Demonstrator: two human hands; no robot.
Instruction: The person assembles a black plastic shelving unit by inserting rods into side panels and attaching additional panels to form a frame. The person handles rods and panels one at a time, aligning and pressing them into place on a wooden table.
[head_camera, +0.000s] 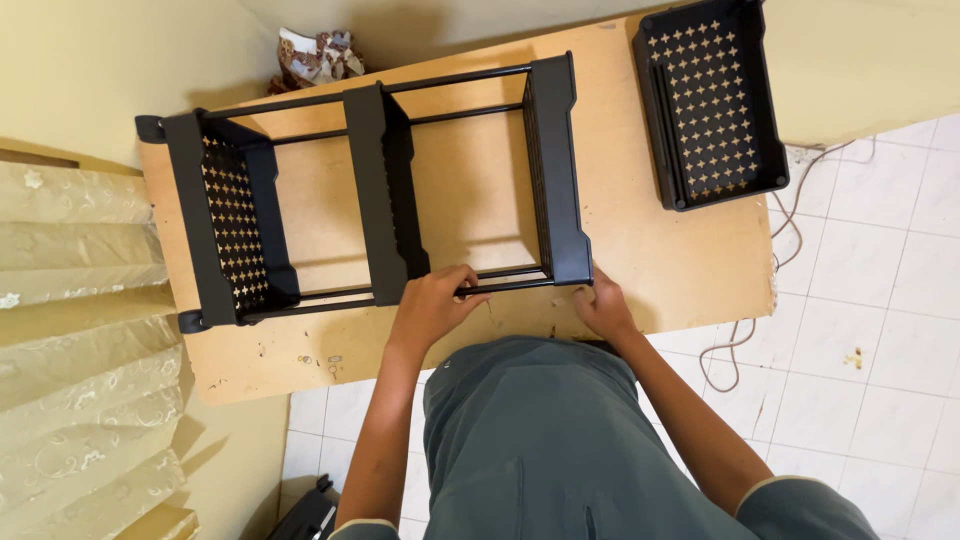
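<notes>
A bare wooden tabletop (680, 270) stands on white floor tiles (880, 330), a cream wall behind and a lace curtain (70, 330) on the left. A black tiered shelf rack (385, 190) lies sideways on it, near the front edge. The left hand (432, 305) grips its lower rod; the right hand (600, 305) curls against the end tier's corner. A loose black perforated tray (712, 100) lies at the far right corner, with bare board between.

Soft, even indoor light; sharp focus, faint shadows, slight wide-angle edge distortion.

Single head cam, looks straight down, close over wooden tabletop (680, 260); wall at top, tiled floor (870, 330) right.
</notes>
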